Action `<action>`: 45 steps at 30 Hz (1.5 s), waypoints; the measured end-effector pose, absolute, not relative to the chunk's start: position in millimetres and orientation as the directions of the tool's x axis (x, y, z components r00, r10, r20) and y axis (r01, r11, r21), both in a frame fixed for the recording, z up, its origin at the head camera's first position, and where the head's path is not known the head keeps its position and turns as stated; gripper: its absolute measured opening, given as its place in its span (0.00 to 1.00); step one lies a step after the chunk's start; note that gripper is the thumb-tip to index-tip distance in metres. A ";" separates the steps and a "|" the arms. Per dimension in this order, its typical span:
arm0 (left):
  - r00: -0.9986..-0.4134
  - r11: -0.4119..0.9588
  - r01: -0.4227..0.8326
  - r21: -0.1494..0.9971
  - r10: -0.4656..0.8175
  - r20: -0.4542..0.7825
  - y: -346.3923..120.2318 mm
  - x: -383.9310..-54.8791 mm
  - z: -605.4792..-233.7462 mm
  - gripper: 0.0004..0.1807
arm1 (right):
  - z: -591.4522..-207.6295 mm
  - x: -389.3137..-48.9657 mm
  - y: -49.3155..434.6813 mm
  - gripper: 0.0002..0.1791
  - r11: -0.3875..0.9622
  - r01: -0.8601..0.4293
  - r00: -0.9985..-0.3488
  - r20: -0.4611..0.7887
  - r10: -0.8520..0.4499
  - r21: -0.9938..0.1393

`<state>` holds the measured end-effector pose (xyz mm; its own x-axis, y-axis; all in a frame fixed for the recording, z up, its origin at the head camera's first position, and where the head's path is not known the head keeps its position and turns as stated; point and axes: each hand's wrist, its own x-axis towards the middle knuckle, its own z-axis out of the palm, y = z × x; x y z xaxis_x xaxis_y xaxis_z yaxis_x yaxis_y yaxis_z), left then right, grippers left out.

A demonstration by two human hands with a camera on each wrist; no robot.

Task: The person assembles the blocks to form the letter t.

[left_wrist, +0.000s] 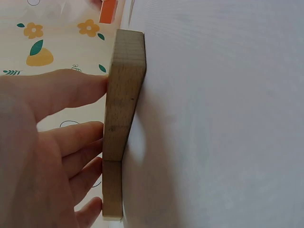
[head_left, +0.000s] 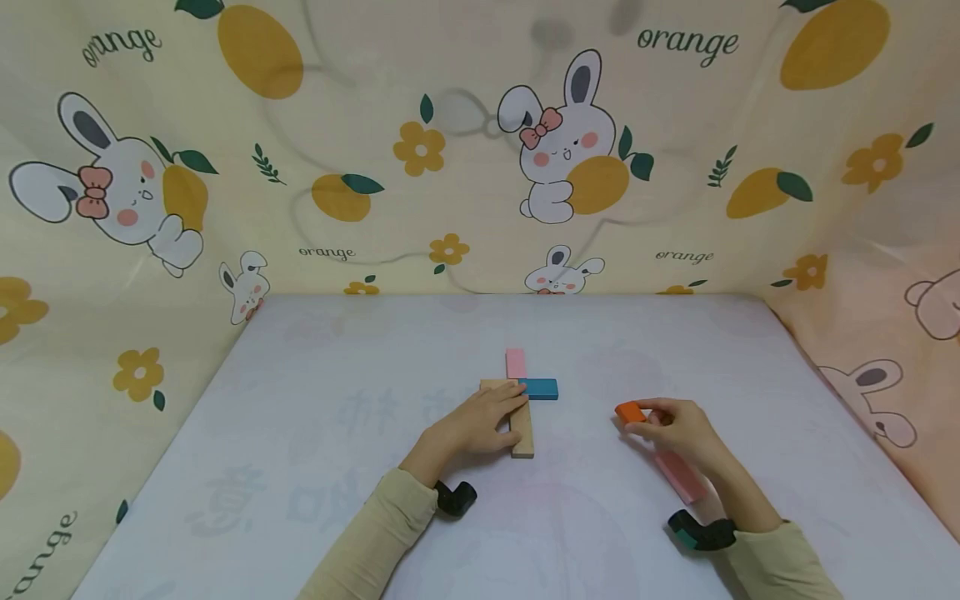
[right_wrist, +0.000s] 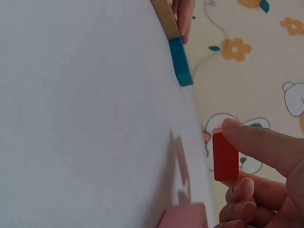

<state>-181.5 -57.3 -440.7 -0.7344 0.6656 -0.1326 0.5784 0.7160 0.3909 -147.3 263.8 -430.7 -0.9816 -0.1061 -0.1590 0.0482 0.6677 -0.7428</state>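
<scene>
Thumb and fingers of my right hand (head_left: 686, 429) pinch an orange block (head_left: 630, 412), which the right wrist view shows held above the table. Below that hand lies a darker pink block (head_left: 682, 477). My left hand (head_left: 476, 421) rests its fingertips on plain wooden blocks lying flat. One long wooden block (head_left: 522, 437) points toward me, its near end showing. Another wooden block (head_left: 491, 383) is mostly covered by the fingers. A blue block (head_left: 542, 389) extends to the right of them, and a light pink block (head_left: 515, 363) lies at the far side.
The white table (head_left: 337, 350) carries faint printed marks. Behind it and along its sides hangs a cream cloth (head_left: 465, 200) with rabbits and oranges. Black devices (head_left: 455, 500) are worn on both wrists, below beige sleeves.
</scene>
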 end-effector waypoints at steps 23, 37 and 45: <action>-0.740 0.725 0.573 0.381 0.658 -0.140 -56.4 -182.2 -443.7 0.34 | -425.0 -144.7 236.0 0.29 0.682 -0.012 -0.983 -0.116 -0.141 -0.731; -0.745 0.730 0.570 0.376 0.653 -0.137 -55.6 -181.2 -444.3 0.34 | -429.1 -142.7 222.8 0.27 0.685 -0.065 -0.976 -0.098 -0.196 -0.726; -0.749 0.729 0.566 0.385 0.650 -0.130 -56.1 -180.8 -445.2 0.34 | -431.7 -141.8 216.4 0.26 0.683 -0.070 -0.971 -0.107 -0.213 -0.727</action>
